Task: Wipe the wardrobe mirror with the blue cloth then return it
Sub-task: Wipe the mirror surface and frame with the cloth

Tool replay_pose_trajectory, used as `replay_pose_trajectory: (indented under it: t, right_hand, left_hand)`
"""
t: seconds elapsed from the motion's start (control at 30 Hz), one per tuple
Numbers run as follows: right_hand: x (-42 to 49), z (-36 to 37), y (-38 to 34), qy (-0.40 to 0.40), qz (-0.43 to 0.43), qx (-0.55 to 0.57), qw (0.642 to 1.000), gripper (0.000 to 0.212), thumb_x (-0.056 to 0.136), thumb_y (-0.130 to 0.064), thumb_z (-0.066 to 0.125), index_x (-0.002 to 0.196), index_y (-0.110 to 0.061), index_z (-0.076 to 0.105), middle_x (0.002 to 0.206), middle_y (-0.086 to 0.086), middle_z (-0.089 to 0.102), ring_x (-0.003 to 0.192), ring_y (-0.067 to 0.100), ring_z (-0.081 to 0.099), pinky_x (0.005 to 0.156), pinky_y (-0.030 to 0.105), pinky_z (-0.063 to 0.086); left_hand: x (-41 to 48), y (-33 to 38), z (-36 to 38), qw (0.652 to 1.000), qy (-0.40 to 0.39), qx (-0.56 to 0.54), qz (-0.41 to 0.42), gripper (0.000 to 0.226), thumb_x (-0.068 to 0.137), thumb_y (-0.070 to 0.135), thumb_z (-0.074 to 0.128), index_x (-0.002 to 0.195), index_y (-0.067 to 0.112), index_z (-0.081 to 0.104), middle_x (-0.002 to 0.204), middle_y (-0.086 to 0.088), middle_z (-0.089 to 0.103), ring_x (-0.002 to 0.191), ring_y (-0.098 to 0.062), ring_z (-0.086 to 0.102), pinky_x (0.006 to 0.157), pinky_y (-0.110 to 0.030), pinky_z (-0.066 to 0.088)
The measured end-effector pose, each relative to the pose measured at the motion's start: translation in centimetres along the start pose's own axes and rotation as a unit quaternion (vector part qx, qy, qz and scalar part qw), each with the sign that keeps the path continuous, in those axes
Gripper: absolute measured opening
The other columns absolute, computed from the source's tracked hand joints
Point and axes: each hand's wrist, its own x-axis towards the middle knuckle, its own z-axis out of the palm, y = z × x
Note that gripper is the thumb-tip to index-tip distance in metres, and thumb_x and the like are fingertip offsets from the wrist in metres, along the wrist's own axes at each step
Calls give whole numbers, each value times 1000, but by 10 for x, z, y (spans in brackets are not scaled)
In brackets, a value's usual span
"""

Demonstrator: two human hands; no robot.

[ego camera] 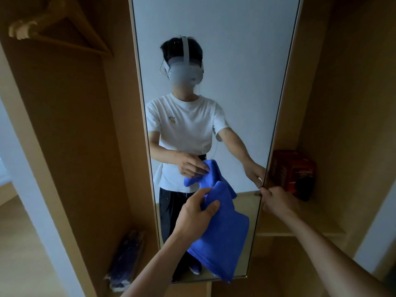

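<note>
The open light-wood wardrobe (pixel 70 125) holds few things: a wooden coat hanger (pixel 70 28) high in the left compartment, a bundle of dark blue items in clear plastic (pixel 126 262) leaning at that compartment's floor, and a red box with dark print (pixel 292 172) at the back of the right-hand wooden shelf (pixel 300 230). Between the two compartments stands the tall narrow mirror panel (pixel 214 50).

The left hand (pixel 196 213) pinches the soft blue cloth (pixel 222 239) between thumb and fingers near its top; the cloth hangs down in front of the mirror's lower half, almost to the bottom edge. Whether it touches the glass cannot be told. The right hand (pixel 276 200) is closed on the mirror's right edge, just in front of the red box.

The shelf's front part lies bare, and the left compartment is open in the middle.

The mirror's top is cut off by the frame. The bundle is blurred, and the box's print is unreadable.
</note>
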Motion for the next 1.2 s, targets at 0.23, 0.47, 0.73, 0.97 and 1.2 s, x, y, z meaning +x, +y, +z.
replay_pose_trajectory:
  t: [0.23, 0.47, 0.73, 0.97, 1.2]
  right_hand:
    - [-44, 17, -16, -141, -23, 145, 979, 54, 103, -57, 30, 89, -21, 68, 85, 5, 70, 84, 23, 69, 71, 32, 51]
    - [-84, 14, -40, -278, -11, 381, 882, 62, 88, -79, 39, 131, -39, 59, 127, -11, 67, 115, 9, 66, 97, 41, 55]
    - [-99, 12, -64, -325, -31, 515, 793, 74, 77, -66, 71, 140, -32, 53, 137, -4, 63, 126, 19, 60, 108, 46, 46]
    - [-108, 6, -93, -292, -69, 526, 796, 47, 95, -51, 62, 136, -28, 60, 138, 1, 63, 128, 21, 59, 107, 44, 45]
    - [-116, 7, -108, -183, -64, 342, 919, 28, 99, -50, 53, 115, -33, 67, 107, -13, 74, 96, 3, 70, 77, 23, 59]
  left_hand:
    - [-1, 0, -8, 996, -17, -76, 31, 30, 101, 21, 61, 126, 39, 60, 114, 8, 69, 108, -12, 66, 95, -36, 55]
    - [-11, 8, -35, 962, -46, -269, 5, 29, 102, 25, 58, 118, 49, 64, 107, 2, 77, 100, -19, 75, 78, -28, 61]
    - [-16, 16, -67, 908, -97, -408, 9, 32, 99, 32, 63, 130, 26, 65, 129, -10, 70, 120, -28, 67, 89, -31, 58]
    - [-18, 12, -91, 902, -90, -422, -16, 34, 97, 34, 63, 125, 15, 69, 128, -15, 69, 116, -29, 69, 82, -29, 59]
    - [-22, 6, -111, 923, -102, -368, -53, 20, 99, 31, 64, 117, 23, 69, 117, -8, 74, 108, -26, 73, 78, -30, 60]
